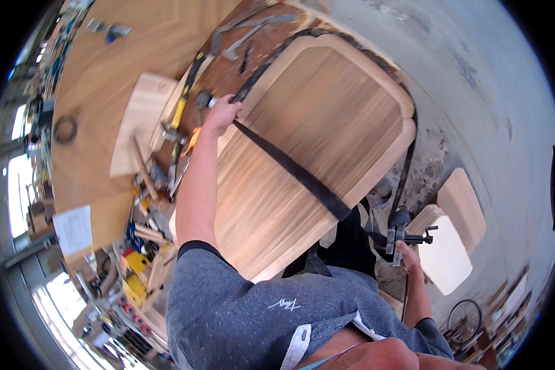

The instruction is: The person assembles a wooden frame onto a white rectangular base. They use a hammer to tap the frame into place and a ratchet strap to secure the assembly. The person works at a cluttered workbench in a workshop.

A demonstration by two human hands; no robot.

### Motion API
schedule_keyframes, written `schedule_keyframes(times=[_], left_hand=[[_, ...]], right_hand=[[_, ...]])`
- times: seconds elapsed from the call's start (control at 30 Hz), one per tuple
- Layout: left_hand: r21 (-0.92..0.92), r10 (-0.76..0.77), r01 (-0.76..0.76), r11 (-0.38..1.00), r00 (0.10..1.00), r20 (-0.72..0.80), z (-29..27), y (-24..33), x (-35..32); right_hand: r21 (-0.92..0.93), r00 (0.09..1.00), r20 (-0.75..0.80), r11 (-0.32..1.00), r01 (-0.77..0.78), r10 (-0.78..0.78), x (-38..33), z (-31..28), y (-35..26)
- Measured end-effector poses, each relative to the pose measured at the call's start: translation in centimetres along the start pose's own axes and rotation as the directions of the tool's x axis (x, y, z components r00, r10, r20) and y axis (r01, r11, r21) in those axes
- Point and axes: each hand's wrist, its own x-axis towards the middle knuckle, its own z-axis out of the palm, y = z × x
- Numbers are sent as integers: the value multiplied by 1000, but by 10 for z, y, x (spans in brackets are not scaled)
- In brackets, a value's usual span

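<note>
Left hand (222,114) grips black strap (296,172) at panel's upper-left edge; right hand (407,256) closed on ratchet clamp (398,234), lower right. Wooden panel (314,142) overhangs surface (105,74) (strap could slip off rounded corner).

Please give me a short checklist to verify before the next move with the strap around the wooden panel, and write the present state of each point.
1. Left hand grips the black strap at the far edge of the wooden panel: ok.
2. Right hand holds the ratchet clamp near the panel's near right corner: ok.
3. Strap lies flat across the panel face, without a twist: ok on the visible part.
4. Strap follows the rounded right edge all the way: cannot tell, the far side is partly hidden.
5. Strap is tight: cannot tell.
6. Loose tools lie close to the left hand: not ok, they crowd that edge.
</note>
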Motion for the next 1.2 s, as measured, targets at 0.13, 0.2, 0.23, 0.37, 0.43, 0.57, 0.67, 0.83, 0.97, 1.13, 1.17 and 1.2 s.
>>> schedule_keyframes(times=[0.13,0.2,0.23,0.37,0.43,0.57,0.67,0.83,0.97,1.13,1.17,1.2], left_hand=[[-108,-58,55,993,998,-24,-40,-62,-96],[-106,-91,81,991,991,-95,-60,-96,-147],[-151,-96,78,986,988,-119,-75,-119,-170],[-302,-169,97,948,961,-220,-142,-235,-265],[-368,-279,146,918,898,-341,-156,-265,-319],[-114,-218,188,976,771,-598,-193,-362,-407],[227,-22,300,926,646,-763,-197,-391,-418],[240,60,382,892,427,-902,-173,-377,-409],[216,64,350,911,399,-915,-148,-387,-401],[245,116,308,919,383,-916,-131,-369,-387],[256,118,317,913,394,-911,-134,-375,-389],[314,195,332,889,346,-918,-135,-381,-386]], right_hand=[[82,988,59,987,138,-143,13,0,13],[38,979,32,979,202,-204,17,3,12],[39,976,18,976,216,-217,15,9,7],[-71,974,103,975,212,-204,-1,41,-22],[-37,975,123,981,189,-183,-1,42,-25],[-92,960,231,979,181,-156,-6,52,-32],[-65,971,178,982,176,-162,-7,60,-33],[-50,961,254,991,127,-110,-5,55,-34],[-76,961,228,982,175,-154,-13,62,-39],[-61,967,202,984,169,-154,-7,51,-34],[-66,963,220,983,172,-154,-9,57,-34],[-26,962,225,986,164,-154,-8,60,-33]])
